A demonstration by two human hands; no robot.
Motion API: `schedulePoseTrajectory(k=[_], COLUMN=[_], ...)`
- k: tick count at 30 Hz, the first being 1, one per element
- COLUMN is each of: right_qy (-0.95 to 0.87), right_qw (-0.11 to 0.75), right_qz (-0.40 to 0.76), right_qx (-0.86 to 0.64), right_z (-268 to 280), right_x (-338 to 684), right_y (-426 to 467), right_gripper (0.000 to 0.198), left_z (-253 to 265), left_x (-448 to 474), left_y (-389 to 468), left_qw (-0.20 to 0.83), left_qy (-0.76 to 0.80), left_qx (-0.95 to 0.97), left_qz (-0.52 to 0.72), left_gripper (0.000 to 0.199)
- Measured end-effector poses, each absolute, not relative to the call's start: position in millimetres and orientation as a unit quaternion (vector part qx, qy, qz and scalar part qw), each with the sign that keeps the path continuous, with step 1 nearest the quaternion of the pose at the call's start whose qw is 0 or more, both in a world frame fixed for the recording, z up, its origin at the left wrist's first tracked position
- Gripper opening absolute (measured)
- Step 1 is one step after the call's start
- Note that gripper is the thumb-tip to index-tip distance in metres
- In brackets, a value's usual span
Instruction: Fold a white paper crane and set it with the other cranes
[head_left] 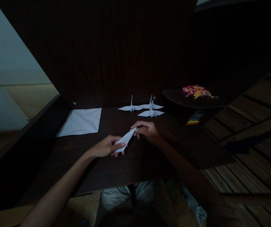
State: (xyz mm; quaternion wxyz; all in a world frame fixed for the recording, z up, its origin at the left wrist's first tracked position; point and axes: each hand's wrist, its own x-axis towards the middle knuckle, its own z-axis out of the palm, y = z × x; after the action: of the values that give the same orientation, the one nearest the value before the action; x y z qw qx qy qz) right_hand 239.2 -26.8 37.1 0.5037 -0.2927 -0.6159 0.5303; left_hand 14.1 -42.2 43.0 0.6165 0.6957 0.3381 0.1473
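A narrow piece of folded white paper [126, 140] is held above the dark tabletop between my two hands. My left hand [109, 146] grips its wide lower end, with the thumb lying on top and the fingers underneath. At the pointed upper end, my right hand [147, 130] pinches the tip between thumb and fingers. Just beyond my hands stand three white paper cranes: one at the left [132, 107], one at the back right [151, 106] and one in front of it [151, 113]. Their wings are spread and their necks point up.
Creased white sheets [81, 122] lie on the tabletop [97, 176] at the left. A rounded dark shelf [173, 96] at the right bears a heap of small colourful pieces [198, 91]. A dark panel [114, 56] rises behind, and a low side board [31, 135] borders the left.
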Motion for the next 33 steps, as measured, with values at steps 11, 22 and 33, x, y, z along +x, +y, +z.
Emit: schedulePoseTrajectory(k=[11, 22, 33], right_qy=[-0.612, -0.571, -0.587], right_qw=[0.508, 0.506, 0.477], right_qz=[0.516, 0.561, 0.521], right_qx=[-0.318, -0.322, -0.396], right_z=[43.7, 37.9, 45.3], right_x=[241.5, 241.7, 231.1], right_y=[-30.6, -26.6, -31.8], right_gripper=[0.016, 0.025, 0.029], left_z=[45.2, 48.2, 45.8], left_x=[14.1, 16.2, 21.8], left_y=[-44.3, -46.6, -48.1], left_qw=[0.661, 0.667, 0.649], left_qy=[0.328, 0.330, 0.353], left_qx=[0.663, 0.653, 0.652], left_qz=[0.126, 0.141, 0.171], left_gripper=[0.036, 0.036, 0.036])
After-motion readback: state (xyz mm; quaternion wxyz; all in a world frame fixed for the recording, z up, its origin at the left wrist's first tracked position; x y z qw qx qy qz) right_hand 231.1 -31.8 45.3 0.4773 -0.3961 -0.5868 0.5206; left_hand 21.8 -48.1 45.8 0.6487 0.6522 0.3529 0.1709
